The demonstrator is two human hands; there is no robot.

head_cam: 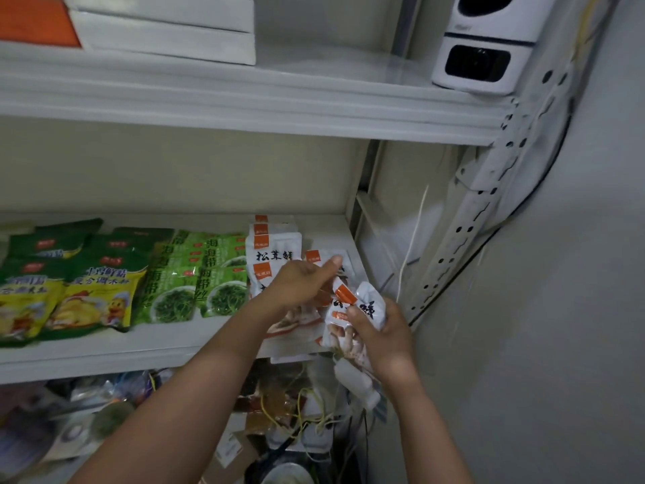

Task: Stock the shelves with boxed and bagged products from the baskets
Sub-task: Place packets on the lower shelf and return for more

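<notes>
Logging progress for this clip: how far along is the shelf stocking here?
Done: yellow-green bags, seaweed bags and stacked white pouches lie on the middle shelf. In hand: the right hand grips a bundle of pouches at the shelf edge; the left hand reaches over the stack. Left: that bundle; whatever else waits is out of view.

Bare shelf (pixel 324 229) — behind white pouches (pixel 275 251)

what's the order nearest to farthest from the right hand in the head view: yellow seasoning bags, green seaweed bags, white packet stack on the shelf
1. white packet stack, just left of the right hand
2. green seaweed bags, mid-shelf
3. yellow seasoning bags, far left
</notes>
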